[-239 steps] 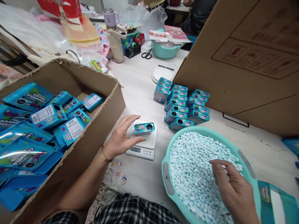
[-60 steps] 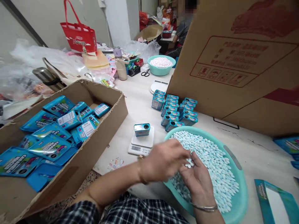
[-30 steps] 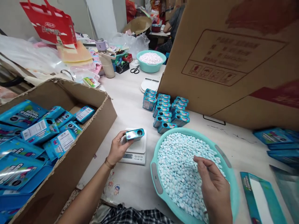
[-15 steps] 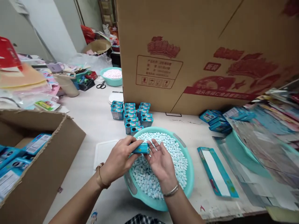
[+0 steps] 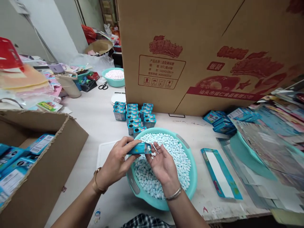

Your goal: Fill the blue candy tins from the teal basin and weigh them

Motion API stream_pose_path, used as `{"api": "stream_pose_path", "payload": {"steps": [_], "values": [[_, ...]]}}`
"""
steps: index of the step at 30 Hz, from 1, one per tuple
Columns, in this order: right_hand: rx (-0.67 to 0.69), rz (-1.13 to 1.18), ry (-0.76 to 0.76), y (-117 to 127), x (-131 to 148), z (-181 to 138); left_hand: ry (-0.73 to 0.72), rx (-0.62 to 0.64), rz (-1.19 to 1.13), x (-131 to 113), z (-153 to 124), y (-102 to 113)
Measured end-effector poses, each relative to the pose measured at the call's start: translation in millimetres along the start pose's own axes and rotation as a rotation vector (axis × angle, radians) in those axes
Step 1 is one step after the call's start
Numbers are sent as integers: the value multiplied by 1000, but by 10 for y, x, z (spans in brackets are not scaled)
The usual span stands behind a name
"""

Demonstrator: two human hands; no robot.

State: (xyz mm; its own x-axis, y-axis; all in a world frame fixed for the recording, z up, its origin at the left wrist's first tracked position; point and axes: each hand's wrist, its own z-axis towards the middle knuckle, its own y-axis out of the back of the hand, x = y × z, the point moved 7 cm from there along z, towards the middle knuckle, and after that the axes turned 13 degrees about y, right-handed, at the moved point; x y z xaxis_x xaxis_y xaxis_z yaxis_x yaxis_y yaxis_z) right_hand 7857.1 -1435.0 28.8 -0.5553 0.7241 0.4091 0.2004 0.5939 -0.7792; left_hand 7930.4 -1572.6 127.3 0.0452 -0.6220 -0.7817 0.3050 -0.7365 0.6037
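Note:
My left hand point(image 5: 117, 160) grips a small blue tin point(image 5: 139, 148), tipped on its side over the teal basin point(image 5: 192, 186) of pale blue-white candies point(image 5: 166, 158). My right hand point(image 5: 162, 164) is cupped palm-up under the tin's opening, with a few candies lying in the palm. Both hands hover above the basin's near left part. A group of matching blue tins point(image 5: 133, 114) stands on the table just beyond the basin.
A white scale point(image 5: 104, 153) lies left of the basin. An open cardboard box point(image 5: 47, 158) with blue packs sits at left, a large carton point(image 5: 204, 53) stands behind. Flat blue sleeve point(image 5: 219, 174), more tins point(image 5: 220, 122) and foil sheets lie right. A second candy basin point(image 5: 114, 76) and scissors point(image 5: 103, 86) are far back.
The tin went from the scale into my left hand and over the basin. In the last half second it tilted, and a few candies now lie in my right palm.

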Motion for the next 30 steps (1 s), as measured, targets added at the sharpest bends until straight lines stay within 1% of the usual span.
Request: {"api": "stream_pose_path", "payload": {"steps": [2,3,6,8,10,13,15,18,21,23,25,27,28,30], "values": [[0,11,-14,6,22,-15,54,-81,-124,187,-64,154],[-7,8,-16,18,39,-20,94,-141,-185,328,-109,238],[-53,-33,-8,91,92,-21,245,-329,-345,885,-297,428],[-86,-73,-1,148,111,-14,326,-390,-435,1252,-425,459],[-121,-116,9,199,124,-10,376,-408,-501,1535,-523,436],[-177,-195,31,255,147,-22,417,-414,-545,1789,-609,364],[-187,-241,36,260,155,-42,430,-401,-558,1871,-635,309],[-177,-279,48,250,168,-70,442,-363,-579,1920,-677,270],[-200,-322,78,286,212,-71,453,-335,-587,1888,-791,349],[-223,-345,96,335,263,-48,458,-342,-572,1815,-921,470],[-247,-341,112,394,333,-11,457,-409,-550,1717,-1092,633],[-266,-315,136,450,417,32,452,-530,-538,1619,-1286,800],[-279,-303,155,478,466,52,448,-586,-536,1576,-1375,865],[-317,-302,199,536,567,84,442,-653,-529,1510,-1506,939]]}}
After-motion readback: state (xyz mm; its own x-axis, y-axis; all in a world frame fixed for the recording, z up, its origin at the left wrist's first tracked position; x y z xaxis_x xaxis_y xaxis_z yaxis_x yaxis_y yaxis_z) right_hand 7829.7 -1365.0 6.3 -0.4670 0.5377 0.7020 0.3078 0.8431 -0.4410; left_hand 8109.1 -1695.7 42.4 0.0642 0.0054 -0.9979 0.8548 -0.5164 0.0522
